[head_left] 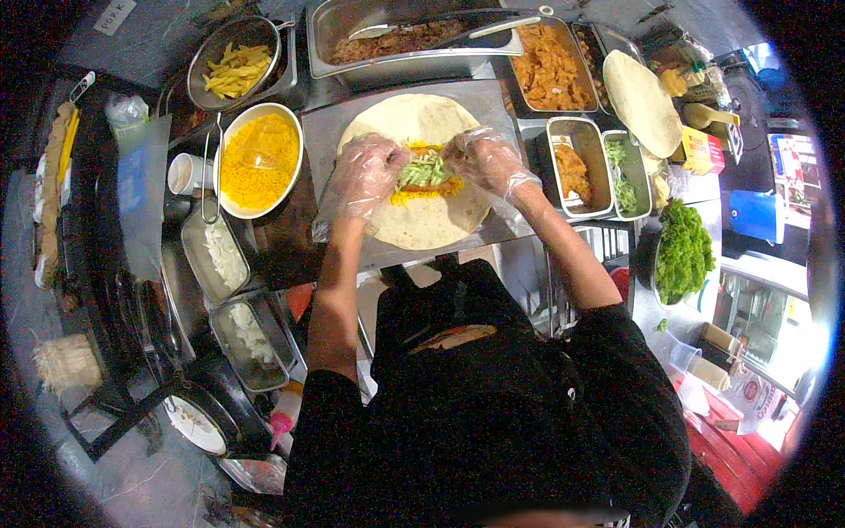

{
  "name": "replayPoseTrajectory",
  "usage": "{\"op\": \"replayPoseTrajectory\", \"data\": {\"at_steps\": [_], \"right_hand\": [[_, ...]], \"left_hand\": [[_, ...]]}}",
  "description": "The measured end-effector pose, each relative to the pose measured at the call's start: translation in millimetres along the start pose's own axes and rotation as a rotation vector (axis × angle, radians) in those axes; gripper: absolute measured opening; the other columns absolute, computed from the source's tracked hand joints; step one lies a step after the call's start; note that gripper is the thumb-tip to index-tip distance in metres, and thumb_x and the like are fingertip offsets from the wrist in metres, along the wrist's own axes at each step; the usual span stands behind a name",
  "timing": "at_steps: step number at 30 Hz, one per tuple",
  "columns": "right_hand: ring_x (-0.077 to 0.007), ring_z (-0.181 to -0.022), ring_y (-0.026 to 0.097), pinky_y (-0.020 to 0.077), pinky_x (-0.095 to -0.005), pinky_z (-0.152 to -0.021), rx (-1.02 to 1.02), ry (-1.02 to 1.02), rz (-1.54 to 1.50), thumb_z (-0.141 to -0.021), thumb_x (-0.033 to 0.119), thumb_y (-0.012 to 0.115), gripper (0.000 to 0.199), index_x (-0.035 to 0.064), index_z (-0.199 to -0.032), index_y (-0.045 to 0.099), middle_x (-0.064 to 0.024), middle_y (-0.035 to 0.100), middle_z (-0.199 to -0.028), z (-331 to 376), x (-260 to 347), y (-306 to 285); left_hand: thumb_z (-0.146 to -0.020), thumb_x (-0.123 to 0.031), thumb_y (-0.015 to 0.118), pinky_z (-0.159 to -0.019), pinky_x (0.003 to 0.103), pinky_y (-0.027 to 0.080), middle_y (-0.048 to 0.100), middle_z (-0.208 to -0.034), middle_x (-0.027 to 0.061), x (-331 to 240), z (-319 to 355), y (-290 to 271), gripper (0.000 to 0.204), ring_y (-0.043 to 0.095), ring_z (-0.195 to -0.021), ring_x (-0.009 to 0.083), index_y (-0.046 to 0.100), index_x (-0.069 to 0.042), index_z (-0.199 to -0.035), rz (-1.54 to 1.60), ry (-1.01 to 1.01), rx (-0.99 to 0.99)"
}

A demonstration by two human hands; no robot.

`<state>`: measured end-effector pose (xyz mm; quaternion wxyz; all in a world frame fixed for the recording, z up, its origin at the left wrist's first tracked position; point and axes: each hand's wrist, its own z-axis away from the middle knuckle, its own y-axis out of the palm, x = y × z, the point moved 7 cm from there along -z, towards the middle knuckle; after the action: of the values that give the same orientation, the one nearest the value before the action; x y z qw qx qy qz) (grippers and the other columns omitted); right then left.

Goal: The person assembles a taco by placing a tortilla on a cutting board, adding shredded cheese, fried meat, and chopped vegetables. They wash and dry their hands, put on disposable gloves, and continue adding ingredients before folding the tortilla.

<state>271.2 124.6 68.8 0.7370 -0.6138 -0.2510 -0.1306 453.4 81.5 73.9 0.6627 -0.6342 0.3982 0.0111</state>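
Observation:
A large round flour tortilla [424, 231] lies flat on a metal work surface [317, 123] in front of me. Across its middle runs a band of filling: yellow rice [400, 198], orange-coated pieces [451, 187] and pale green shredded cucumber [424, 171] on top. My left hand [368, 174], in a clear plastic glove, is at the filling's left end with its fingers curled together. At the right end is my gloved right hand [489, 162], its fingers also bent and pressed together. Whatever the fingertips of either hand may pinch is hidden.
Left of the tortilla stand a bowl of yellow rice [255, 189] and tubs of chopped white pieces [225, 251]. Behind it is a tray of minced meat [387, 48]. To the right are an orange filling tray [547, 66], a cucumber tub [625, 189], another tortilla [641, 101] and lettuce [685, 251].

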Motion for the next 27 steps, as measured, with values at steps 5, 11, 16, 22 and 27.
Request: {"op": "replayPoseTrajectory", "data": {"at_steps": [5,11,16,22,27], "right_hand": [[-0.0363,-0.092,0.065,0.0513,-0.0462,-0.082,-0.110,-0.080,0.040,-0.086,0.020,0.061,0.019,0.0100,-0.100,0.069,-0.0165,0.068,-0.093,-3,14,-7],[-0.0368,-0.087,0.066,0.0523,-0.0459,-0.077,-0.098,-0.034,0.069,-0.083,0.017,0.064,0.019,0.0099,-0.099,0.071,-0.0180,0.068,-0.089,26,-26,-13],[-0.0305,-0.087,0.066,0.0547,-0.0422,-0.073,-0.134,-0.028,0.162,-0.083,0.022,0.065,0.018,0.0128,-0.098,0.067,-0.0125,0.066,-0.092,45,-13,-2],[-0.0346,-0.092,0.064,0.0524,-0.0441,-0.079,-0.093,0.030,0.184,-0.083,0.026,0.066,0.025,0.0099,-0.102,0.064,-0.0144,0.064,-0.101,45,-12,7],[-0.0342,-0.089,0.064,0.0528,-0.0451,-0.075,-0.140,-0.034,0.238,-0.083,0.026,0.066,0.019,0.0095,-0.093,0.066,-0.0147,0.065,-0.094,42,-6,-5]], "left_hand": [[-0.086,-0.030,0.067,-0.083,0.042,0.049,0.068,-0.092,0.0122,-6,0,2,0.023,0.063,-0.091,0.0326,0.072,-0.007,-0.088,-0.021,0.061,-0.088],[-0.087,-0.024,0.065,-0.083,0.044,0.049,0.067,-0.093,0.0125,-6,19,-18,0.018,0.061,-0.092,0.0338,0.070,-0.008,-0.088,0.103,-0.032,-0.135],[-0.088,-0.024,0.064,-0.084,0.043,0.048,0.065,-0.096,0.0125,-20,32,-14,0.018,0.060,-0.094,0.0336,0.069,-0.009,-0.097,0.024,0.077,-0.145],[-0.089,-0.013,0.061,-0.083,0.039,0.049,0.067,-0.096,0.0128,5,38,-23,0.015,0.063,-0.092,0.0323,0.069,-0.007,-0.101,0.205,-0.067,-0.201],[-0.092,-0.014,0.060,-0.086,0.038,0.050,0.070,-0.099,0.0149,27,58,-20,0.017,0.066,-0.094,0.0293,0.070,-0.006,-0.104,0.330,-0.258,-0.251]]}}
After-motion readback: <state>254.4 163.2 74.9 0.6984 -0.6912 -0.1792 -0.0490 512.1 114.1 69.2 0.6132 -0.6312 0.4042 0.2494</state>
